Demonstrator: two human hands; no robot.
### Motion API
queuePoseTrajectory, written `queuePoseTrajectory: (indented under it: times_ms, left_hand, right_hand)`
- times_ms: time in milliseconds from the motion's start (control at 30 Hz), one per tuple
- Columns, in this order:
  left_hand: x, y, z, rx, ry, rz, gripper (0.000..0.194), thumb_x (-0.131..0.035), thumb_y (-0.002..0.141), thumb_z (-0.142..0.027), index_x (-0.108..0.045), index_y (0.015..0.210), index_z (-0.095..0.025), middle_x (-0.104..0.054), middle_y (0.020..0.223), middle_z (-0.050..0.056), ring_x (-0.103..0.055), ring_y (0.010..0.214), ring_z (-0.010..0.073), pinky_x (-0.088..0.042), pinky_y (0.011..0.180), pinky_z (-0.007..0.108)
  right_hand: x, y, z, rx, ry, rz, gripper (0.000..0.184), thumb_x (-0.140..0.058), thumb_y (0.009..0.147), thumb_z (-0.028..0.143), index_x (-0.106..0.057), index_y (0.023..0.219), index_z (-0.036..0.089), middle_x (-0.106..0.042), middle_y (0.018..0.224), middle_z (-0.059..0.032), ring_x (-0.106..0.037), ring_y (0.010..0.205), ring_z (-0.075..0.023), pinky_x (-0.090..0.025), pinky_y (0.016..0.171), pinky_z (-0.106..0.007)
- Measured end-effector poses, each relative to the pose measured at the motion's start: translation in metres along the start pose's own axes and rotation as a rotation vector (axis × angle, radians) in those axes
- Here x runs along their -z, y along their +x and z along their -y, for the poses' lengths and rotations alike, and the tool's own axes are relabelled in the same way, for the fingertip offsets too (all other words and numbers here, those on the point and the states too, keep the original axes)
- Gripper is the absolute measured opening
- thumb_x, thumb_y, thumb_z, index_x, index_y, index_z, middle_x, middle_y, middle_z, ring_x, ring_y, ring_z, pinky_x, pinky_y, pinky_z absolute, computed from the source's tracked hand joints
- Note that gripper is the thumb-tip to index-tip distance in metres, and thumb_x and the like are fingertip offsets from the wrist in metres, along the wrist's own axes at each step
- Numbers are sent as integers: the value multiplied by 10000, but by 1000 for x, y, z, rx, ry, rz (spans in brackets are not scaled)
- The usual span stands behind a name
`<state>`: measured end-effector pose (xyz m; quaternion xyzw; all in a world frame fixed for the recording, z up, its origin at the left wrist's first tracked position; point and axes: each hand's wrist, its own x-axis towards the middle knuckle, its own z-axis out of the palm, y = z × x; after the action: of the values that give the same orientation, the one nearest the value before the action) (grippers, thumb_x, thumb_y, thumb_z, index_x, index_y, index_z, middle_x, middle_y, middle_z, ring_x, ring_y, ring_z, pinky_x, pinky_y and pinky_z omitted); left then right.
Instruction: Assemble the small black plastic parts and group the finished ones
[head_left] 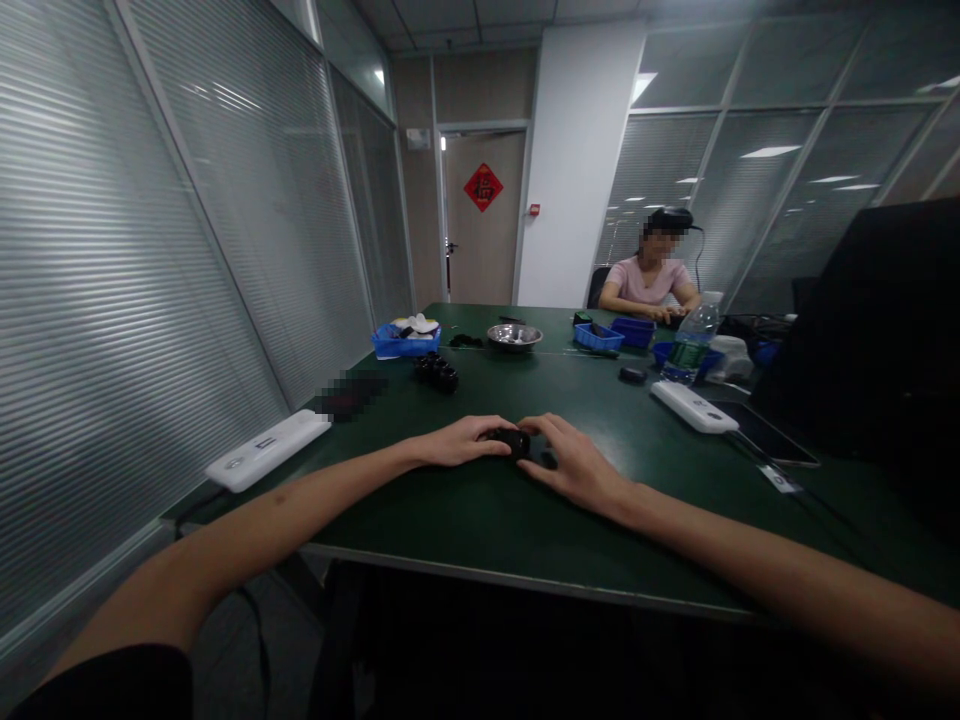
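Just in front of me, a small black glossy object with a rounded end (514, 441) is at the green table top. My left hand (466, 441) grips it from the left between thumb and fingers, which cover part of it. On the other side, my right hand (576, 466) has its thumb and fingers spread around the object's right end; whether the fingertips touch it is hard to tell. Beneath the right palm a second small dark piece (549, 458) shows, partly hidden. Several similar black glossy pieces (436, 372) lie grouped farther back to the left.
A metal bowl (514, 337) and a filled blue basket (406, 343) stand farther back. To the right are a water bottle (691, 340), a white power bank-like box (694, 407), a phone-like slab (769, 433) and a dark monitor (862, 370). A co-worker (651, 280) sits across.
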<state>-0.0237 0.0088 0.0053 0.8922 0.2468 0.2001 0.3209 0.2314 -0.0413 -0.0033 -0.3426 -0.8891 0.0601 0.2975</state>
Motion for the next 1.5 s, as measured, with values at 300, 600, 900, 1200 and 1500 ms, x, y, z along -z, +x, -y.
queuePoseTrajectory:
  times_ms: [300, 600, 900, 1200, 1500]
  left_hand:
    - [0, -1, 2, -17, -9, 3, 379, -599, 999, -382, -599, 1306, -160, -645, 1214, 93, -606, 1102, 219, -452, 969, 335]
    - [0, -1, 1, -8, -4, 13, 391, -591, 1004, -383, -591, 1330, -167, -645, 1209, 91, -607, 1061, 210, -461, 914, 318]
    - [1, -1, 5, -24, 11, 11, 386, -591, 1003, -395, -592, 1324, -178, -647, 1214, 87, -610, 1088, 219, -463, 946, 334]
    - [0, -1, 4, -7, -11, 12, 386, -600, 1000, -386, -595, 1321, -172, -650, 1197, 88, -615, 1057, 213, -465, 920, 322]
    - [0, -1, 5, -14, 2, 6, 389, -600, 1001, -381, -590, 1332, -176, -643, 1232, 91, -604, 1109, 223, -457, 965, 341]
  right_hand:
    - [2, 1, 1, 28, -39, 32, 380, -682, 915, 194, -569, 1276, 235, -617, 1214, -95, -633, 1056, -251, -564, 911, -432]
    - [0, -1, -1, -72, -29, 44, 387, -665, 961, 389, -550, 1292, 226, -660, 1139, -91, -656, 992, -251, -574, 855, -433]
    - [1, 1, 2, 51, -44, 32, 384, -658, 936, 199, -561, 1305, 243, -618, 1230, -93, -641, 1065, -245, -564, 914, -414]
    - [-1, -2, -1, -66, -58, 27, 370, -655, 970, 402, -566, 1279, 219, -674, 1120, -96, -663, 962, -250, -567, 834, -416]
    - [1, 0, 2, 30, -47, 33, 398, -664, 941, 234, -546, 1321, 249, -617, 1253, -93, -631, 1069, -244, -555, 908, -409]
